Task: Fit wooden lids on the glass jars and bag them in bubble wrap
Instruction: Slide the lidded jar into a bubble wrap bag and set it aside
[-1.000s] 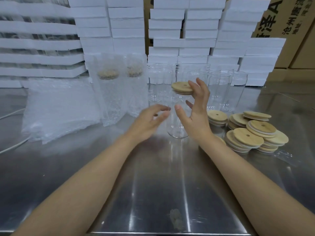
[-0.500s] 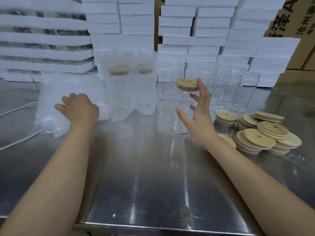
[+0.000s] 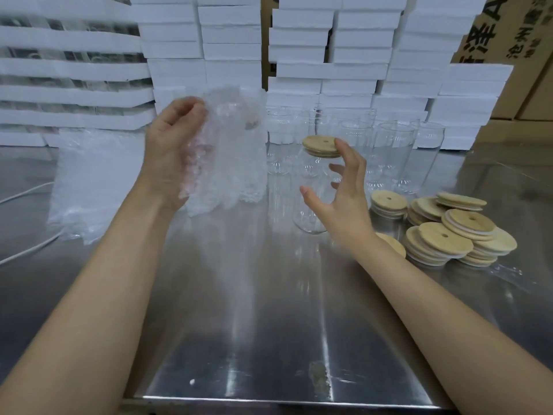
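A clear glass jar [image 3: 311, 214] stands on the steel table [image 3: 269, 324] with a round wooden lid [image 3: 320, 146] on top. My right hand [image 3: 344, 196] curls round the jar, thumb across its front, fingers behind, index tip at the lid's rim. My left hand [image 3: 172, 145] is raised left of it and pinches a bubble wrap bag [image 3: 221, 157] that hangs in the air. Behind that bag, a wrapped jar's lid [image 3: 252, 124] shows faintly through the plastic.
Loose wooden lids [image 3: 449, 235] are stacked at the right. Several empty glass jars [image 3: 392, 154] stand in a row behind. A heap of bubble wrap bags [image 3: 89, 181] lies at the left beside a white cable [image 3: 21, 193]. White foam boxes [image 3: 329, 55] and cardboard cartons [image 3: 508, 40] wall the back.
My left hand left the jar, went to the bag heap on the left, and has come back up holding one bubble wrap bag. My right hand dropped from the lid to curl round the jar.
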Tool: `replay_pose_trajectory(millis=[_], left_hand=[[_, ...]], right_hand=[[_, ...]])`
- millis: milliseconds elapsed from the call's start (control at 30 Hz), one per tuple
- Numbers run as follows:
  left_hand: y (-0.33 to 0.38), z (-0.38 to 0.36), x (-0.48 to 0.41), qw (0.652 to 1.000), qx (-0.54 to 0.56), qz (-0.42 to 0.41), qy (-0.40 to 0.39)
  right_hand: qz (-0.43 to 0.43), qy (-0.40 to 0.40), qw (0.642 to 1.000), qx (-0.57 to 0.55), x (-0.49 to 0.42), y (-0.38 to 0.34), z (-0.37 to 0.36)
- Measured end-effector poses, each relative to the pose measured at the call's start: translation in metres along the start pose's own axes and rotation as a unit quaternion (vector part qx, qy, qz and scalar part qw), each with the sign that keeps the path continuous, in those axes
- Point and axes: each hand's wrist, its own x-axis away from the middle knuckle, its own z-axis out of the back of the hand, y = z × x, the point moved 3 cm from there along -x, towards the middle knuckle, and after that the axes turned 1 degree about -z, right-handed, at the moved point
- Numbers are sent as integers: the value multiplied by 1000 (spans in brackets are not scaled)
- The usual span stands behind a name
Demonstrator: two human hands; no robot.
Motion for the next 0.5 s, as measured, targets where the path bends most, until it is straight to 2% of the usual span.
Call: replay_pose_trajectory(millis=[133, 200, 233, 267, 300, 333, 400, 433, 500], left_hand=[[-29, -2, 6, 969, 117, 214, 42], [-43, -9, 11, 929, 231, 288, 9], [-50, -11, 14, 926, 224, 303, -17], [-57, -11, 15, 940, 146, 308, -29], [-64, -8, 14, 959, 6, 283, -17], [-68, -6, 14, 956, -128, 264, -15], [-76, 1, 11, 912, -345, 221, -27], [-79, 4, 9, 889, -417, 183, -49], [-85, 9, 7, 865, -470, 153, -86]], right_hand=[[-33, 59, 997, 36, -3, 6, 8], [-50, 73, 995, 43, -4, 11, 13], [-56, 76, 995, 42, -5, 13, 16], [-60, 77, 994, 39, -4, 15, 18], [-63, 77, 994, 35, -4, 16, 19], [-65, 78, 994, 33, -5, 16, 20], [-66, 79, 994, 34, -5, 15, 20], [-63, 77, 994, 38, -5, 14, 19], [-54, 70, 995, 50, -5, 13, 18]])
